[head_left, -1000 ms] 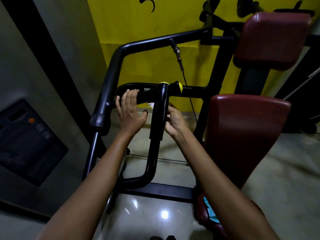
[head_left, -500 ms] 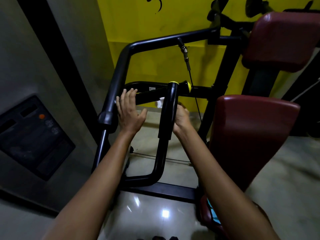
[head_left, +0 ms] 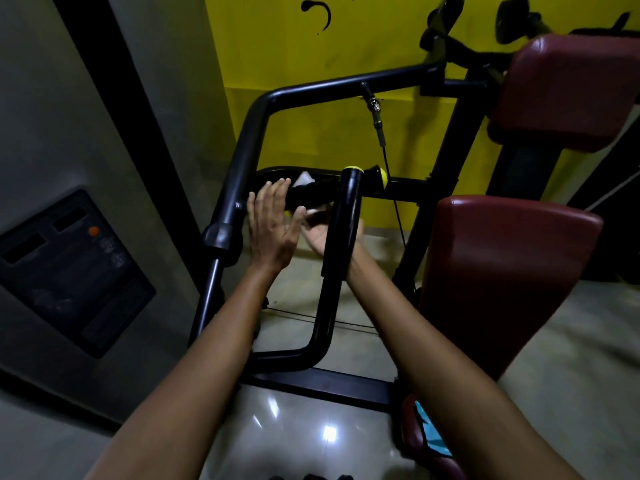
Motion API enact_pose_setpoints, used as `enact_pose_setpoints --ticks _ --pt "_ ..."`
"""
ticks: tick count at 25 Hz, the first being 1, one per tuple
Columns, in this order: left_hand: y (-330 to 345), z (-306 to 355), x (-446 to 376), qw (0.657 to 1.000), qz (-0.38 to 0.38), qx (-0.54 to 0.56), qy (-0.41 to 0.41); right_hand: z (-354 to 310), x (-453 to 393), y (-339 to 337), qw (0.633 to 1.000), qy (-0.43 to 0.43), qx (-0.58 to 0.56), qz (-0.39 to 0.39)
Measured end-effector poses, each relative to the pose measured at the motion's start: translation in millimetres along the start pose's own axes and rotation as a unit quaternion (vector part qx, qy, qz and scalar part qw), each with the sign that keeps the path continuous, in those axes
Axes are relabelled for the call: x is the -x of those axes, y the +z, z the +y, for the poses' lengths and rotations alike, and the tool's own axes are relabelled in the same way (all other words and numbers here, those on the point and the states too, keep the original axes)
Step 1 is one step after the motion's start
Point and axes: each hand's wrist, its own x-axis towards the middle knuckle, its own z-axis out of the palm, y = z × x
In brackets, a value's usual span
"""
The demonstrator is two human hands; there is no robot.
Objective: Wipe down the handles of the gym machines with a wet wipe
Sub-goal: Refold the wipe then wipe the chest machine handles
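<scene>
At the machine's left side, we have both hands up by the 2 black grips: the left hand [head_left: 273,230] lies flat, fingers straight, against the horizontal handle [head_left: 311,195], and the right hand [head_left: 320,237] reaches in from below, mostly hidden behind the upright handle [head_left: 346,216]. We cannot tell whether the right hand's fingers are curled or straight, since that bar and motion blur cover them. The wet wipe [head_left: 304,179] shows as a white scrap draped over the top of the horizontal handle, with another pale, blurred bit just beside the left thumb under the bar. Our worry is that neither hand visibly pinches the wipe; if the flat left palm slides without pressing cloth to rubber, the wipe could bunch, stay put, or drop to the tiled floor [head_left: 311,438]. Reaching around the upright handle also risks the right wrist knocking that bar, or skipping the underside of the grip. The cable [head_left: 391,188] hangs near and could snag a trailing corner.
</scene>
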Motion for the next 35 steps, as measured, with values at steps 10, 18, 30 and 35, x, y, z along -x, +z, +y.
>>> enact_pose_setpoints --ticks 10,18,30,35 --pt "-2 0 3 1.0 0.005 0.026 0.004 11 -8 5 0.999 -0.012 -0.026 -0.021" --pt "2 -4 0 0.999 0.021 0.024 -0.003 -16 -10 6 0.999 -0.033 0.042 -0.01" --pt "-1 0 1 0.999 0.011 0.04 -0.019 -79 45 -8 0.816 -0.346 0.457 -0.073" --pt "-2 4 -3 0.994 0.034 0.091 -0.04 -80 46 -4 0.701 -0.347 0.616 -0.09"
